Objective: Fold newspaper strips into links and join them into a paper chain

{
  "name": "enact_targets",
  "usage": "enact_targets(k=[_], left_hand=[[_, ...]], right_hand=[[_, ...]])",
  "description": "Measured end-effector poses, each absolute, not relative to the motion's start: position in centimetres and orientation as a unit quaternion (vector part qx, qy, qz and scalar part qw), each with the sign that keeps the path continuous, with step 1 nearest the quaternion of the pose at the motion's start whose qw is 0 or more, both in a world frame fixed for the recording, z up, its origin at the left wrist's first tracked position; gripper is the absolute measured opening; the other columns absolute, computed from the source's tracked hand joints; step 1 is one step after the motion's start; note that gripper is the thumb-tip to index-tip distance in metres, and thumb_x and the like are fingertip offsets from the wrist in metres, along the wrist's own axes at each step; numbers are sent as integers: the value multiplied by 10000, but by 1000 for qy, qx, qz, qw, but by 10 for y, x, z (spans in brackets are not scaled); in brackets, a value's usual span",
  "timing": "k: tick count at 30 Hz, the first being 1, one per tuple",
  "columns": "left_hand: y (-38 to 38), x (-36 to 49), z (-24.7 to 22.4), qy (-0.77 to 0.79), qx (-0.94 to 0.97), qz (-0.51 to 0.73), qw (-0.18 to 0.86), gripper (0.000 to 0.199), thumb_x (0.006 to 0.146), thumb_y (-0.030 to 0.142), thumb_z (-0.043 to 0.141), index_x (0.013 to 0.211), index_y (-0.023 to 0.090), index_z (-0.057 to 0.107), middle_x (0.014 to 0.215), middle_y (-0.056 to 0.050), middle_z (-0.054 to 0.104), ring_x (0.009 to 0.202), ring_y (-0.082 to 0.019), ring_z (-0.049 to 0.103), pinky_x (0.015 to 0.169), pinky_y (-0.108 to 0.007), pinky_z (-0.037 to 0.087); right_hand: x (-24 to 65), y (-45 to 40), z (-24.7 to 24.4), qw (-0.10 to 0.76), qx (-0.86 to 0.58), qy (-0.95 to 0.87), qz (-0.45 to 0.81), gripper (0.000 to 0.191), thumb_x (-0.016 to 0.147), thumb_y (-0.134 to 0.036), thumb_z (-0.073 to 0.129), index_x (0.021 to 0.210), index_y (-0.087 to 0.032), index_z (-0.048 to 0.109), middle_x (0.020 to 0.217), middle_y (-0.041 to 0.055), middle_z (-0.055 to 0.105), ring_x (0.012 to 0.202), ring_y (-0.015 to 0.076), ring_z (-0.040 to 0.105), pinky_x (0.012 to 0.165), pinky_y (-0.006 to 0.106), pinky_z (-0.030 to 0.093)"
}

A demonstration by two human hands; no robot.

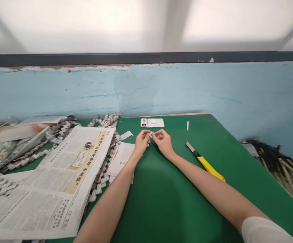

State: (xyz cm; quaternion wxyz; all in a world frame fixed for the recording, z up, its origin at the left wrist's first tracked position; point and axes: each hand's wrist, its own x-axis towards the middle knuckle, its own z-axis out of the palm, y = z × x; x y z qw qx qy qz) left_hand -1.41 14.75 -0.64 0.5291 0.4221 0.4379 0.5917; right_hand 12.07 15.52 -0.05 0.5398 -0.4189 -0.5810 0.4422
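Over the far middle of the green table, my left hand (141, 142) is closed in a pinch on a short folded paper chain (150, 134). My right hand (163, 141) meets it from the other side, thumb and fingertips pinched on the same small piece. Its lower end hangs between the hands, and the exact folds are too small to make out. Just beyond the fingers lies a white phone (157, 123) with its camera side up. A paper strip (126, 135) and some cut newspaper pieces (121, 157) lie left of my left hand.
A yellow utility knife (209, 167) with its blade out lies beside my right forearm. Another thin paper strip (187, 126) is near the back edge. Newspaper sheets (60, 175) and long folded paper chains (102, 180) cover the left side. Dry stalks (288, 168) lie beyond the right edge.
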Motion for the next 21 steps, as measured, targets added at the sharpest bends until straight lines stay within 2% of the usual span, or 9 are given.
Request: enact_targets(k=[12,21], left_hand=[[143,-11,-5,434,447,590,514,413,817,542,739,1015,203,613,679,50,512,490,-72,438,392,-173,298],[143,-12,-8,457,497,586,447,294,879,443,691,1044,201,666,835,-21,668,662,-105,586,586,-204,456]], right_hand=[[120,154,-3,546,-431,-586,416,339,850,-495,728,789,-219,541,526,-96,379,482,96,306,501,259,246],[122,160,-6,543,-435,-563,447,366,812,-513,753,774,-223,532,518,-91,411,469,98,319,489,257,242]])
